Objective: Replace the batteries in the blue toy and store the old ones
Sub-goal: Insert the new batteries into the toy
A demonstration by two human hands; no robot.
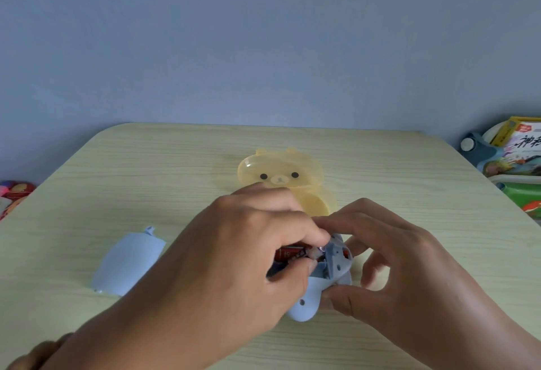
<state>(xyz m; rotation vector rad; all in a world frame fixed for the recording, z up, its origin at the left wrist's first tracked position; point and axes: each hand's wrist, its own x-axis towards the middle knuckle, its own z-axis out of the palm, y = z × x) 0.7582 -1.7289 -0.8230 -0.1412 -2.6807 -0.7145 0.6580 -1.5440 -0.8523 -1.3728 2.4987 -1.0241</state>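
The blue toy (307, 301) lies open on the wooden table (181, 165), close to me at centre. My left hand (251, 246) reaches over it, its fingers curled round a red battery (288, 253) in the toy's compartment. My right hand (389, 255) grips the toy's right side, thumb on its lower shell, fingertips at the compartment's top. The toy's pale blue cover (127, 264) lies apart to the left. Behind the hands stands a yellow translucent bear-shaped box (281, 175), its lid up, its tray partly hidden.
Colourful boxes and a green bag (515, 159) are stacked off the table's right edge. A red patterned item (14, 194) sits past the left edge. A blue wall rises behind the table.
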